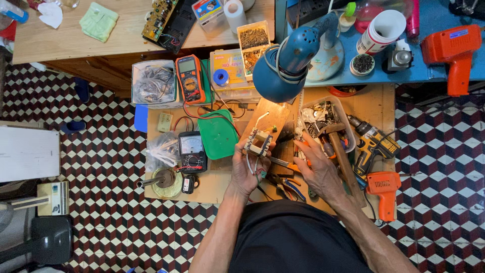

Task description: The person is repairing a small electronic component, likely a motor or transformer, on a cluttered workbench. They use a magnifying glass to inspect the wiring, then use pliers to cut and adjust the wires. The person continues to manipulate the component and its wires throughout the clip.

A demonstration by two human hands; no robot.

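Note:
My left hand (246, 169) holds a small transformer (258, 142), a cream bobbin with metal core and loose wires, above a low wooden worktable (222, 184). My right hand (317, 169) hovers to its right, palm down with fingers spread, over pliers with orange handles (289, 165) lying on the table. It grips nothing that I can see. A wooden board (270, 115) lies just beyond the transformer. A blue desk lamp (288, 60) hangs over that spot.
An analog meter (192, 150) and green lid (218, 134) lie left of my hands; an orange multimeter (190, 78) farther back. To the right are a tray of parts (316, 114), hammer (339, 151), yellow drill (371, 144) and orange soldering gun (384, 189). Checkered floor surrounds the table.

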